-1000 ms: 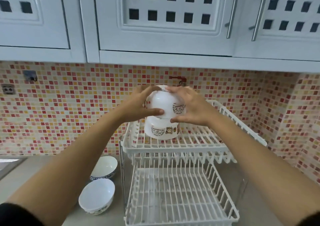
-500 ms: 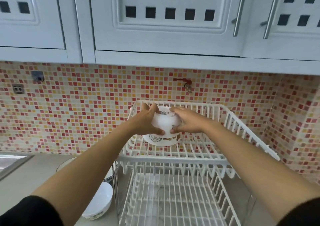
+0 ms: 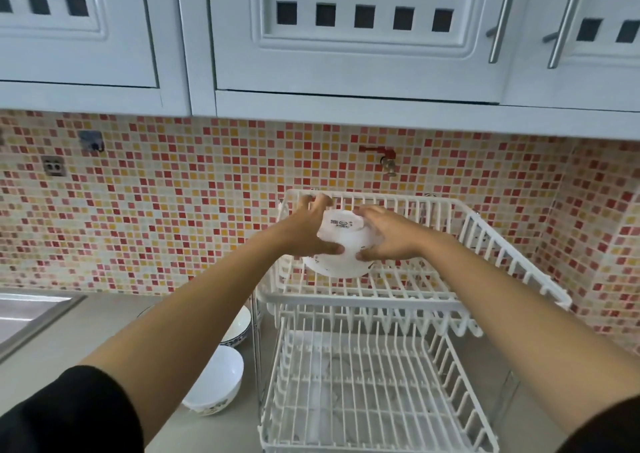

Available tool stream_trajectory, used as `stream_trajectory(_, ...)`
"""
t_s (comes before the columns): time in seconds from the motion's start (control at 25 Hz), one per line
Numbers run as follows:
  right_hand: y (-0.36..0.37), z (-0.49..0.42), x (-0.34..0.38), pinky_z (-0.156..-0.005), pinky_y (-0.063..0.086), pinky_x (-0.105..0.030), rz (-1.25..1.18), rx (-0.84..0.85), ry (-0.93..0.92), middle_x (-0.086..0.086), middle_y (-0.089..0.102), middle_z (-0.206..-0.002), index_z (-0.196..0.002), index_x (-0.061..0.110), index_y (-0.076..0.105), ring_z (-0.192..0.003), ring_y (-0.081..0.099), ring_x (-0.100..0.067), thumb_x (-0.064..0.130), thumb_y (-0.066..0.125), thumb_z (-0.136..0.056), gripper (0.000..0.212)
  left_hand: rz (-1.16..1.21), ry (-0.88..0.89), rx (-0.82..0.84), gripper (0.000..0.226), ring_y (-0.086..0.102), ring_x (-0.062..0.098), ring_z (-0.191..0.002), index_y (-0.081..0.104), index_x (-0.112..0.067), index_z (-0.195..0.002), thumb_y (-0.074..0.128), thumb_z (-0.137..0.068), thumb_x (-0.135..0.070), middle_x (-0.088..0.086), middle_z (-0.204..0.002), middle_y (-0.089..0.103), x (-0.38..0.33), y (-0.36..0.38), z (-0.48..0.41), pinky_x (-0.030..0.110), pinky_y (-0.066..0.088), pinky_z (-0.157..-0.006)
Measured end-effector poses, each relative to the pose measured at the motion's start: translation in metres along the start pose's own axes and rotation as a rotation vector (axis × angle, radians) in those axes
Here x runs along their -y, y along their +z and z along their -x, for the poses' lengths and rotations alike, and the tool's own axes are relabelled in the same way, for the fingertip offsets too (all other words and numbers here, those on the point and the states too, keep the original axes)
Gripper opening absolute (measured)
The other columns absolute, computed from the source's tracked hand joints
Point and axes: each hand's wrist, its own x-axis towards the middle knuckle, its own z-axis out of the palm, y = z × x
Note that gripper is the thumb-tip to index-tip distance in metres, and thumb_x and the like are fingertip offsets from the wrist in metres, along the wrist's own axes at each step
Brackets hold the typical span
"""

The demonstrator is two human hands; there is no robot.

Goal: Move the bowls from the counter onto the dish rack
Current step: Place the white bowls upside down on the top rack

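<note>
Leftmost, a steel sink [image 3: 24, 317] set into a grey counter [image 3: 86, 331]. Behind it, a wall of small red, orange and cream tiles [image 3: 173, 210] carrying a metal hook [image 3: 90, 140] and a socket [image 3: 53, 166]. Overhead, white cupboards [image 3: 346, 29] with square cut-outs and bar handles. On the counter, beside the rack: two white bowls, the farther bowl [image 3: 239, 328] partly hidden by a forearm, the nearer bowl [image 3: 216, 381] upright with a patterned rim. Centre: left hand [image 3: 304, 234] and right hand [image 3: 388, 236], fingers curled around a stack of upturned bowls [image 3: 341, 244], base upward, at the top tier of a white two-tier dish rack [image 3: 381, 314]; whether it rests on the wires cannot be told. Lower tier holds nothing. Above the rack, a red wall tap [image 3: 381, 156]. Right: tiled side wall.
</note>
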Motion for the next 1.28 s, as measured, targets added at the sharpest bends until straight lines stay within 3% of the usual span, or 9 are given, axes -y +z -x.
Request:
stream_trajectory(0.2,-0.002,0.014,0.064,-0.111,0.026,-0.035,-0.043,-0.206,-0.064,-0.001,0.023,-0.156,-0.147,0.019,0.025,-0.141,0.027,-0.02,0.04,0.051,-0.092,0.065,-0.002,-0.013,-0.205,0.064,0.04,0.032,-0.134,0.029,-0.009,-0.142,0.057,-0.091,-0.035,0.014,-0.152,0.026,0.03,-0.037,0.043,0.041,0.037,-0.11)
stream_trajectory(0.32,0.008,0.013,0.125,-0.113,0.024,-0.036,-0.108,-0.274,-0.106,-0.002,0.024,-0.156,-0.147,0.018,0.025,-0.142,0.025,-0.021,0.042,0.045,-0.094,0.061,-0.034,-0.107,-0.268,0.058,0.038,0.033,-0.136,0.03,-0.009,-0.145,0.047,-0.096,-0.036,0.014,-0.152,0.032,0.065,-0.055,0.078,0.044,0.036,-0.111)
stream_trajectory(0.6,0.104,0.013,0.244,-0.114,0.023,-0.038,-0.117,-0.209,-0.156,-0.008,0.025,-0.155,-0.148,0.011,0.021,-0.142,0.024,-0.025,0.031,0.045,-0.096,0.061,-0.045,-0.255,-0.186,0.051,0.041,0.033,-0.134,0.037,-0.005,-0.142,0.041,-0.098,-0.031,0.016,-0.147,0.042,0.141,-0.042,0.173,0.041,0.036,-0.109)
stream_trajectory(0.76,0.182,0.008,0.264,-0.112,0.027,-0.039,-0.234,-0.055,-0.005,-0.012,0.029,-0.152,-0.147,0.008,0.023,-0.139,0.029,-0.029,0.03,0.046,-0.095,0.061,-0.015,-0.381,-0.038,0.047,0.044,0.035,-0.129,0.04,0.001,-0.137,0.041,-0.099,-0.027,0.021,-0.14,0.047,0.187,0.005,0.207,0.042,0.037,-0.105)
stream_trajectory(0.92,0.246,0.002,0.254,-0.107,0.031,-0.037,-0.332,-0.014,0.202,-0.017,0.037,-0.145,-0.142,0.002,0.029,-0.133,0.035,-0.031,0.027,0.044,-0.096,0.055,0.042,-0.472,0.094,0.039,0.052,0.036,-0.12,0.048,0.004,-0.127,0.041,-0.098,-0.02,0.024,-0.131,0.054,0.219,0.063,0.222,0.037,0.042,-0.096)
stream_trajectory(1.12,0.307,-0.024,0.223,-0.102,0.034,-0.037,-0.365,0.073,0.418,-0.02,0.039,-0.14,-0.137,0.001,0.033,-0.129,0.04,-0.035,0.029,0.043,-0.095,0.051,0.097,-0.649,0.193,0.042,0.05,0.039,-0.119,0.049,0.006,-0.121,0.038,-0.099,-0.028,0.025,-0.129,0.053,0.253,0.121,0.216,0.039,0.041,-0.095)
stream_trajectory(1.28,0.343,-0.051,0.199,-0.1,0.036,-0.037,-0.368,0.137,0.531,-0.021,0.043,-0.136,-0.131,-0.001,0.039,-0.126,0.043,-0.035,0.031,0.044,-0.095,0.048,0.121,-0.717,0.244,0.039,0.048,0.039,-0.12,0.048,0.007,-0.122,0.033,-0.1,-0.022,0.025,-0.128,0.052,0.271,0.148,0.193,0.039,0.04,-0.097)
